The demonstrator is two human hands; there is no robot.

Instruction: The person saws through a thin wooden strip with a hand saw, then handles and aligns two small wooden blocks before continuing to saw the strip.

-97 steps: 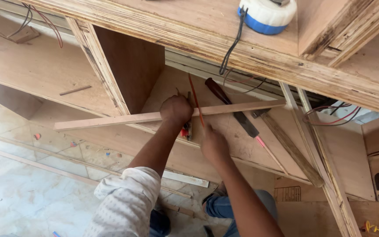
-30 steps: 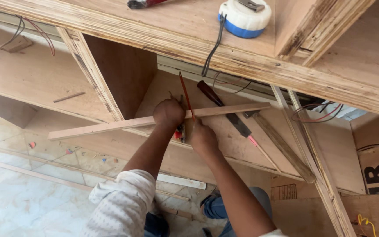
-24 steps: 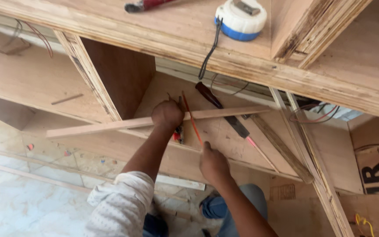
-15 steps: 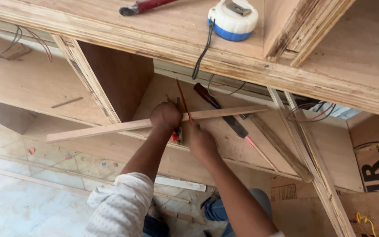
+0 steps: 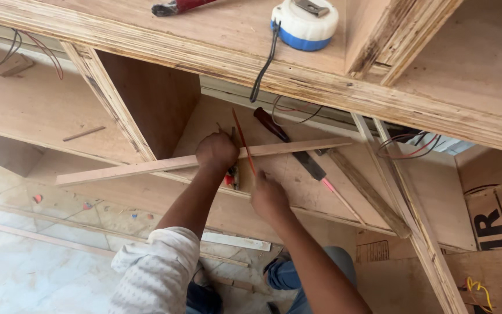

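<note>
1. The left hand [image 5: 217, 151] is closed in a fist over a long thin wooden strip [image 5: 146, 167], pressing it down near its middle.
2. The strip lies roughly level across the lower plywood shelf [image 5: 297, 186]. Its left end juts out past the upright divider panel [image 5: 117, 110], and its right end reaches toward the slanted battens [image 5: 379, 197] on the right.
3. The right hand [image 5: 268, 196] sits just below the strip, fingers curled narrow around a red pencil [image 5: 243, 142]. The pencil stands tilted, its upper end pointing away from the person and crossing over the strip.
4. The exact grip of the fingertips on the pencil cannot be told; the back of the hand hides them.
5. A small red-and-dark tool [image 5: 232, 177] lies on the shelf between the two hands, partly hidden by them; its kind cannot be told.
6. A dark-handled chisel [image 5: 289, 142] lies slantwise on the shelf just right of the hands, passing under the strip.
7. On the top board [image 5: 216, 35] rests a white-and-blue tape measure [image 5: 304, 23] with a dark cord hanging over the edge, and a red-handled tool [image 5: 175, 7], cut off by the upper frame edge.
8. Loose red and black wires [image 5: 408, 145] show behind the shelf at right.
9. The left forearm wears a pale rolled sleeve [image 5: 158, 273].
</note>
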